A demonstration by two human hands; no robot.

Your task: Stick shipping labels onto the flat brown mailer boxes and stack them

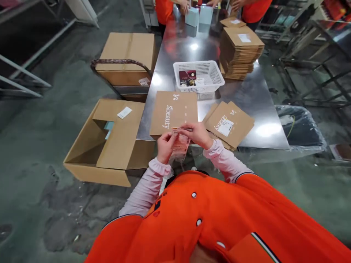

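In front of my body, at the table's near edge, my left hand [166, 143] pinches the upper left of a pinkish printed label sheet [180, 145] that hangs down. My right hand [199, 134] is closed at the sheet's top right. A slim dark object [187, 129] shows along its fingers; I cannot make out what it is. Just beyond both hands stands a closed brown carton [175, 109] with white lettering. To the right of my right hand lie several flat cardboard pieces [233, 122], the top one bearing a white label [225, 127].
On the metal table [263, 109] are a white plastic basket [199, 75] with small items and a stack of folded cardboard [241, 51]. An open carton [106, 142] stands left, a trolley [120, 62] behind it. A lined bin [298, 128] is right. Co-workers' hands [184, 5] handle light-blue boxes [192, 17].
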